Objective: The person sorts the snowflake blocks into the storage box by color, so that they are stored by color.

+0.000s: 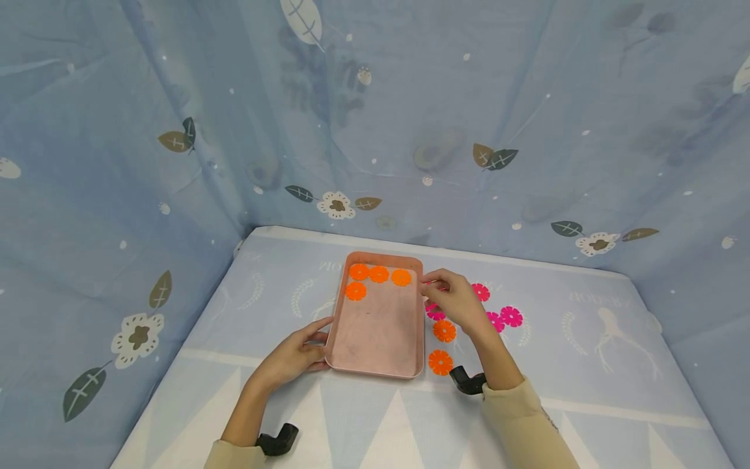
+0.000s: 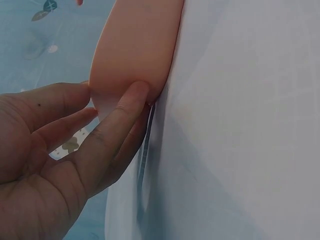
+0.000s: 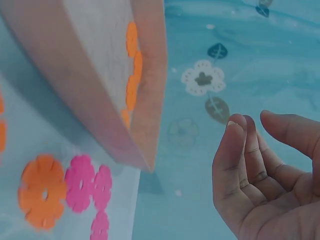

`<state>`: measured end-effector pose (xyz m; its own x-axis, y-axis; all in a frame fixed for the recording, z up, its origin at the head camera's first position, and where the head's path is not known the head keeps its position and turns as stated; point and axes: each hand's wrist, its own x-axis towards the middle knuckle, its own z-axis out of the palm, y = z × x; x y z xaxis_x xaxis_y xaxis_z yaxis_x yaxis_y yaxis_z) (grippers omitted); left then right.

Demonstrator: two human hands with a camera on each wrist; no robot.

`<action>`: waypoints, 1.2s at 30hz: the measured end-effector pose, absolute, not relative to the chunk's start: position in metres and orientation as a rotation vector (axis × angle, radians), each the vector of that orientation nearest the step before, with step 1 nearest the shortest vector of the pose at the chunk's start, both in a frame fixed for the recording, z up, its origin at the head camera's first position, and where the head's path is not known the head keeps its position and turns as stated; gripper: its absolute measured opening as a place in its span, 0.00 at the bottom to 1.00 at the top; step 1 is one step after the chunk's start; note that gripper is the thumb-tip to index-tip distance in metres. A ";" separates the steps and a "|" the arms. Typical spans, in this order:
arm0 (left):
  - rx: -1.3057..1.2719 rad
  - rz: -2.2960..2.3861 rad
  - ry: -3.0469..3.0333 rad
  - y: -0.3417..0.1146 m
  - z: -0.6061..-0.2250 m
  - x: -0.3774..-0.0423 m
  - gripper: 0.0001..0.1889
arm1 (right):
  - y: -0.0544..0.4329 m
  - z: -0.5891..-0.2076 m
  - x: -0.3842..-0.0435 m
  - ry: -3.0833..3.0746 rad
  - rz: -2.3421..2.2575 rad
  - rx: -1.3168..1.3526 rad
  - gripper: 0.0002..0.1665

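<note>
A pink rectangular tray (image 1: 375,326) lies on the table, with several orange flower-shaped discs (image 1: 379,274) along its far end. My left hand (image 1: 299,352) holds the tray at its near left corner. In the left wrist view, fingertips (image 2: 137,92) press the tray's outer wall (image 2: 135,45). Just beyond the tray's right rim hovers my right hand (image 1: 454,299), fingers bent. Its thumb and fingertips stand apart with nothing between them in the right wrist view. Pink flower-shaped discs (image 1: 512,317) lie below and beside it, some partly hidden by the hand.
Two orange discs (image 1: 444,331) lie on the table right of the tray. A patterned cloth covers the table (image 1: 586,371). Blue printed curtains (image 1: 410,130) hang behind and at the sides. Black wrist mounts (image 1: 280,440) sit beside both wrists.
</note>
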<state>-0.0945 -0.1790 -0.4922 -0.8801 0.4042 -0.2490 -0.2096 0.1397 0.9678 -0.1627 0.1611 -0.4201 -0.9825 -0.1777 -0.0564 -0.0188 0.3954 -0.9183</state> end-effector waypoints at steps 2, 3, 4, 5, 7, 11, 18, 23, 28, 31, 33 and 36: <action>0.185 1.790 1.968 -0.179 -0.492 -0.095 0.33 | 0.169 -0.422 -0.159 2.515 -1.639 -0.170 0.17; 0.182 1.789 1.969 -0.179 -0.492 -0.095 0.33 | 0.173 -0.423 -0.157 2.519 -1.643 -0.163 0.17; 0.181 1.788 1.971 -0.179 -0.492 -0.095 0.33 | 0.176 -0.424 -0.155 2.519 -1.649 -0.158 0.17; 0.179 1.786 1.976 -0.179 -0.492 -0.095 0.33 | 0.180 -0.425 -0.153 2.522 -1.656 -0.151 0.17; 0.175 1.785 1.982 -0.179 -0.492 -0.095 0.33 | 0.186 -0.428 -0.150 2.534 -1.664 -0.151 0.17; 0.175 1.783 1.990 -0.179 -0.493 -0.095 0.33 | 0.198 -0.437 -0.146 2.583 -1.634 -0.133 0.18; 0.179 1.785 1.980 -0.180 -0.493 -0.096 0.34 | 0.211 -0.458 -0.144 2.589 -1.600 -0.024 0.19; 0.180 1.788 1.975 -0.180 -0.494 -0.096 0.34 | 0.216 -0.471 -0.143 2.584 -1.564 0.043 0.17; 0.185 1.788 1.964 -0.180 -0.494 -0.096 0.34 | 0.219 -0.481 -0.143 2.588 -1.497 0.088 0.14; 0.182 1.788 1.963 -0.180 -0.493 -0.096 0.34 | 0.220 -0.486 -0.143 2.583 -1.458 0.093 0.15; 0.179 1.789 1.963 -0.180 -0.493 -0.096 0.34 | 0.220 -0.489 -0.143 2.581 -1.424 0.096 0.15; 0.180 1.788 1.964 -0.180 -0.494 -0.096 0.34 | 0.221 -0.493 -0.143 2.582 -1.352 0.097 0.16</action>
<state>-0.0959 -0.1799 -0.4936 -0.8784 0.4044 -0.2546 -0.2157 0.1398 0.9664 -0.1432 0.2210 -0.4931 -0.9725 -0.0458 -0.2285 0.1617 0.5734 -0.8031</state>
